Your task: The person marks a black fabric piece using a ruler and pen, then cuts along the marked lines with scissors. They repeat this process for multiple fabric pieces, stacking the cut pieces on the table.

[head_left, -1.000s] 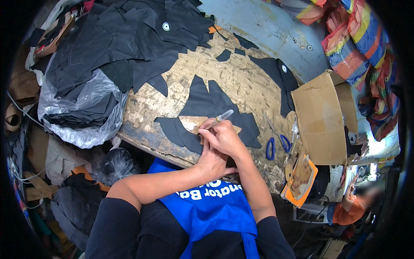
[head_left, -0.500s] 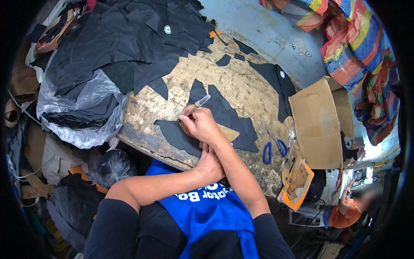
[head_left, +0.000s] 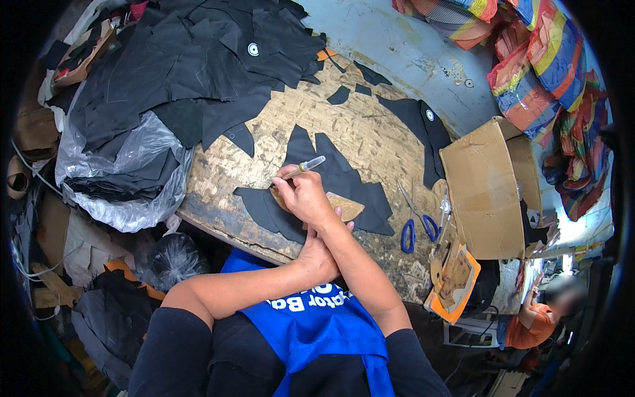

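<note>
My right hand [head_left: 305,197] is closed on a pen [head_left: 305,167] with a clear cap at its upper end, tilted to the right. Its lower end is hidden by my fingers, over the left part of a brown pattern template [head_left: 345,208]. The template lies on a black sheet of material [head_left: 337,171] with a jagged outline. My left hand [head_left: 319,257] passes under my right wrist. Its fingers stretch toward the template's near edge, partly hidden by my right forearm, with spread fingertips showing beyond it.
Blue-handled scissors [head_left: 418,228] lie right of the black material, near a cardboard box [head_left: 481,192]. A large heap of black material [head_left: 172,66] covers the far left, above a clear plastic bag [head_left: 126,205]. Black offcuts [head_left: 338,96] lie farther back. A person in orange [head_left: 529,327] sits at far right.
The pen has tipped lower to the right. My left fingertips have moved from left of my right wrist to its right side, near the template's edge. The view has shifted slightly.
</note>
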The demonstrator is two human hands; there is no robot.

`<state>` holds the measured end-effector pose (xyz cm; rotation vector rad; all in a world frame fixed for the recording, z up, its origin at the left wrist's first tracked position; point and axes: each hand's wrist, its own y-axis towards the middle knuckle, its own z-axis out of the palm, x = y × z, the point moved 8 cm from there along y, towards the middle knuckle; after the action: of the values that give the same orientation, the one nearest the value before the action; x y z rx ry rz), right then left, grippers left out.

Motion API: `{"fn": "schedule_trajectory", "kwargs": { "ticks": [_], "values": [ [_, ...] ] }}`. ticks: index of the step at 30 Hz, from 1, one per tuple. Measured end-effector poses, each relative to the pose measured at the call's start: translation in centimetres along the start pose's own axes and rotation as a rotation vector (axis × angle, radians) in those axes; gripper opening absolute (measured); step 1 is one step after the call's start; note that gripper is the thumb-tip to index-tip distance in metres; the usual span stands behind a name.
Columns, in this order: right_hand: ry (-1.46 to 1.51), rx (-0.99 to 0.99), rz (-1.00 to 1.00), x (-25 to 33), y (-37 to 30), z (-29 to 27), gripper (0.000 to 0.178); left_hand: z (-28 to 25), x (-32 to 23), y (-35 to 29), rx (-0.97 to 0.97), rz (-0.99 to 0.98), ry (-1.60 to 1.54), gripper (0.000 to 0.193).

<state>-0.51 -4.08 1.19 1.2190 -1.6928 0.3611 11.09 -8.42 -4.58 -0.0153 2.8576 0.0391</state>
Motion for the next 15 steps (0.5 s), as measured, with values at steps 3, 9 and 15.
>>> {"fn": "schedule_trajectory", "kwargs": {
  "ticks": [3,9,15],
  "values": [
    [-0.123,-0.019,-0.127,1.1,-0.3,-0.6,0.012,-0.2,-0.2,0.0,0.062,0.041,0.056,0.068],
    [-0.2,-0.136,0.193,-1.5,-1.7,-5.7,0.015,-0.8,0.5,0.1,0.126,-0.069,-0.138,0.091],
    [-0.164,-0.198,0.217,-2.9,-2.6,-6.7,0.014,-1.5,0.6,0.1,0.108,-0.091,-0.168,0.093]
  ]
}}
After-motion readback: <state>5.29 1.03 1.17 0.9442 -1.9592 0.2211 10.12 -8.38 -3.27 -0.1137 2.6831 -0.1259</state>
